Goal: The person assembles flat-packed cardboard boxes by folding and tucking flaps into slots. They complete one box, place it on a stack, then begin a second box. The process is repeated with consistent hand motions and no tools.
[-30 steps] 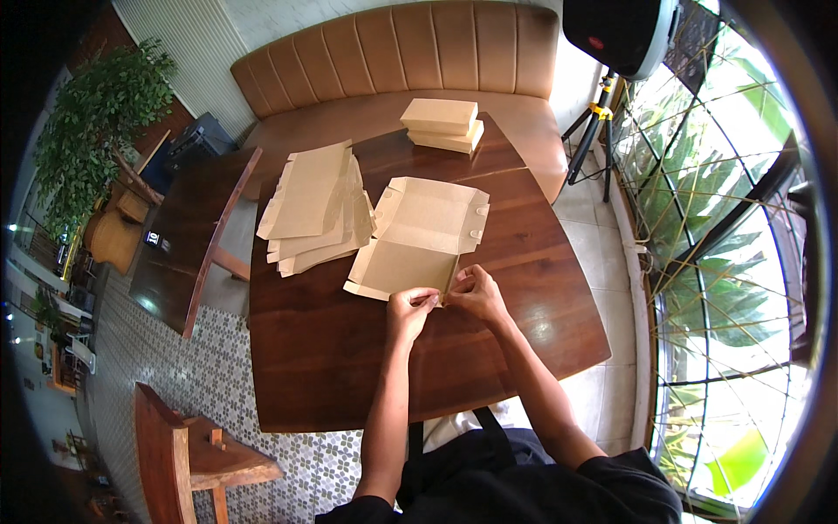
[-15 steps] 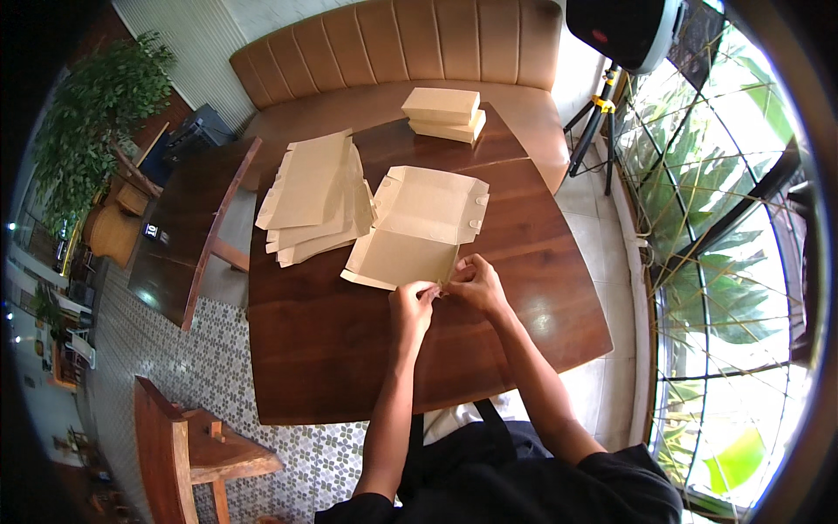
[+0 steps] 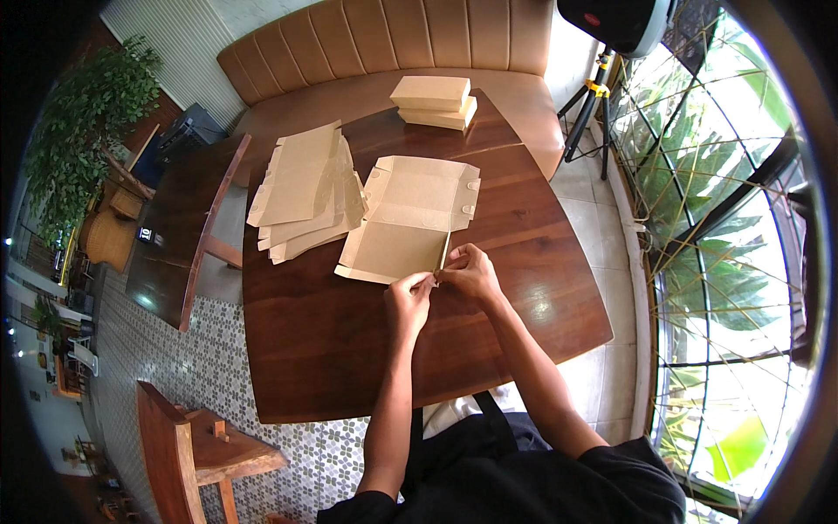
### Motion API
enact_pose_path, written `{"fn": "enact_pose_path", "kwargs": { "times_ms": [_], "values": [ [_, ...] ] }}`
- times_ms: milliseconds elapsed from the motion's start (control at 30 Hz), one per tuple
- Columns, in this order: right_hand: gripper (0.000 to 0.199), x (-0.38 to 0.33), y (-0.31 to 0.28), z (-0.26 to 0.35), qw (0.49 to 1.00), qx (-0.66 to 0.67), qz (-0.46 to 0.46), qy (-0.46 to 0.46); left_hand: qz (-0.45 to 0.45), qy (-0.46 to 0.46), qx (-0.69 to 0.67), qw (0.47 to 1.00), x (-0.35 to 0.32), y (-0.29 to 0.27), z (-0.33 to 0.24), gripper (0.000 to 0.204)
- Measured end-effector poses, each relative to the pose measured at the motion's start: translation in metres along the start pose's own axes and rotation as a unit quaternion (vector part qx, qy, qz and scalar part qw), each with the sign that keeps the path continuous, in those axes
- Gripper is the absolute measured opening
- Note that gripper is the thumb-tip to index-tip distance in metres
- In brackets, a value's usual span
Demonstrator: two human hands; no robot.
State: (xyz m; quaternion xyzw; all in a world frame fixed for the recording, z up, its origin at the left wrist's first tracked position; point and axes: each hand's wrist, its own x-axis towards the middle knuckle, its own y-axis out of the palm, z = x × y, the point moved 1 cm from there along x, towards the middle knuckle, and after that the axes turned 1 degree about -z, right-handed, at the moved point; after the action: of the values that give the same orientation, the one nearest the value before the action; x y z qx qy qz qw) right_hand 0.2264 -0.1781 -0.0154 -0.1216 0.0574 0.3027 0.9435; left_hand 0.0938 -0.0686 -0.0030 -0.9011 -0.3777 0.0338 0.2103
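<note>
An opened-out brown cardboard box (image 3: 410,199) lies on the dark wooden table (image 3: 349,349), its lid panel away from me and its base panel closer. At the base's near right corner, my left hand (image 3: 408,301) pinches the edge and the tab there. Beside it my right hand (image 3: 472,274) is closed on the same corner, with the right side flap standing up along its fingers. The fingertips almost meet and hide the corner itself. To the left sits a loose stack of flat cardboard box blanks (image 3: 297,188).
Folded cardboard boxes (image 3: 431,93) are stacked at the table's far end, before a brown padded bench (image 3: 367,48). A speaker on a tripod (image 3: 597,92) stands far right, near a gridded window (image 3: 724,244). Another table (image 3: 179,227) and a wooden chair (image 3: 170,445) are at left.
The right side flap of the box now stands more upright beside my right hand. Both hands stay at the same corner. The whole view has shifted slightly.
</note>
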Motion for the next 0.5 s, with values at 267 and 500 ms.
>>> {"fn": "enact_pose_path", "kwargs": {
  "times_ms": [267, 500],
  "values": [
    [0.045, 0.004, -0.003, -0.007, 0.999, 0.008, 0.032, 0.008, 0.131, 0.005, 0.189, 0.973, 0.040, -0.014, -0.005, 0.013],
    [0.046, -0.004, -0.004, 0.000, 1.000, 0.005, 0.023, -0.014, 0.212, -0.017, 0.303, 0.929, 0.048, -0.019, -0.030, 0.020]
  ]
}}
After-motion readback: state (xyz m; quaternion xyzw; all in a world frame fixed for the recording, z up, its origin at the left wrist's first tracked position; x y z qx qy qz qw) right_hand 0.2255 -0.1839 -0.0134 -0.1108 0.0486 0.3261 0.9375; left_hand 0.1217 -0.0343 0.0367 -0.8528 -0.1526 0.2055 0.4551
